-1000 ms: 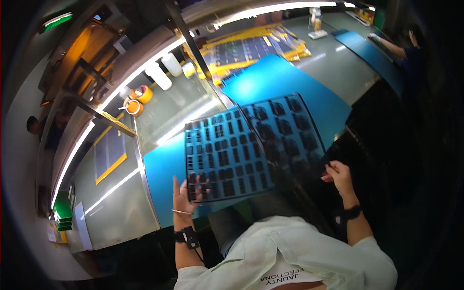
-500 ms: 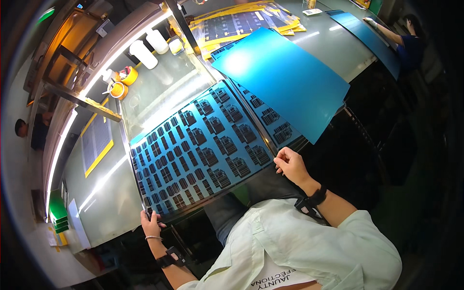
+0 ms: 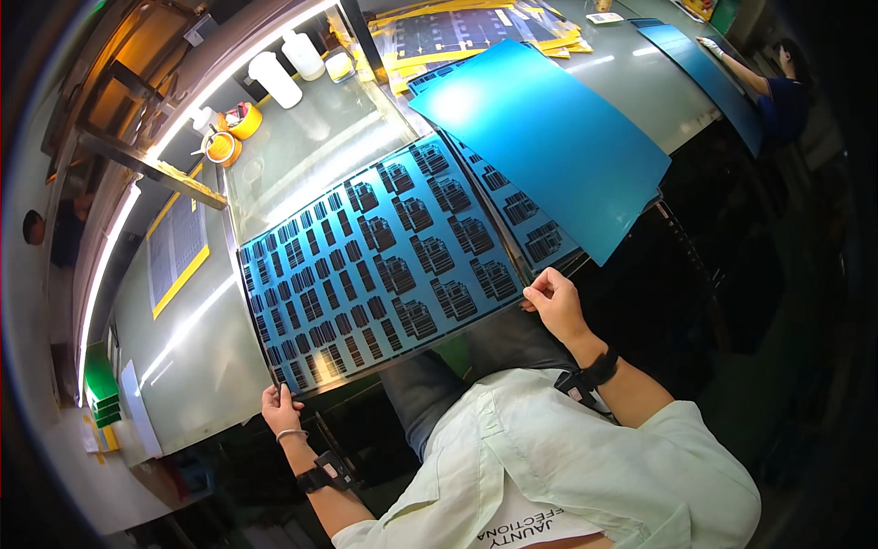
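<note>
a grey-green glossy worktable (image 3: 197, 366) runs under bright strip light, its near edge meeting dark open floor by the person's knees. on it lies a large blue sheet printed with rows of dark rectangular patterns (image 3: 380, 261); the left hand (image 3: 280, 408) pinches its near left corner, the right hand (image 3: 554, 303) pinches its near right corner. beyond the sheet lie a plain blue sheet (image 3: 549, 128), tape rolls (image 3: 233, 133) and white bottles (image 3: 288, 66).
</note>
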`<state>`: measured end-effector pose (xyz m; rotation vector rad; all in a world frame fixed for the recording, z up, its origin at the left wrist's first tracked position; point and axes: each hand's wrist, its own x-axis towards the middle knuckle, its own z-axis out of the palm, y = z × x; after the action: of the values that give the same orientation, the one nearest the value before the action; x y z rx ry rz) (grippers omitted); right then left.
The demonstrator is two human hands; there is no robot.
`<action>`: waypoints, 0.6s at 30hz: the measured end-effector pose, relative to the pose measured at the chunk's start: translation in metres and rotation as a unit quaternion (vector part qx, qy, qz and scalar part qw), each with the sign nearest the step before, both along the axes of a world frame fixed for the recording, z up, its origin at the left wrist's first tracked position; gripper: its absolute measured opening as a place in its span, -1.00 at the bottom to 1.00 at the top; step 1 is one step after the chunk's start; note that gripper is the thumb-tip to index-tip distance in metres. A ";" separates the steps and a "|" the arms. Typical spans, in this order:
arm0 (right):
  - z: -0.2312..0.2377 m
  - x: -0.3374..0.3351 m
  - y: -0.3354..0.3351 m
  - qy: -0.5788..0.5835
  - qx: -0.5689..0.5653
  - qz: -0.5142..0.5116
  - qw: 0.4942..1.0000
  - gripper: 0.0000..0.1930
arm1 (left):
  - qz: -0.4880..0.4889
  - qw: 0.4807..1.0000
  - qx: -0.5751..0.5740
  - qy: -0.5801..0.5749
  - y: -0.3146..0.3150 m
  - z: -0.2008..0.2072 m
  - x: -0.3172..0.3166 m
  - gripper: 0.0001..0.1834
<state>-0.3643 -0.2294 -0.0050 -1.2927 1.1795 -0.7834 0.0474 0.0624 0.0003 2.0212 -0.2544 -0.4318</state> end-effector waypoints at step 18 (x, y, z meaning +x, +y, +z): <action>0.003 0.004 0.002 -0.019 0.035 0.000 0.999 -0.85 | 0.060 0.995 -0.063 0.050 0.014 -0.006 0.002 -0.83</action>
<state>-0.3600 -0.2270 -0.0022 -1.2157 1.1666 -0.7570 0.0491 0.0761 -0.0061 1.8749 -0.0951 -0.4295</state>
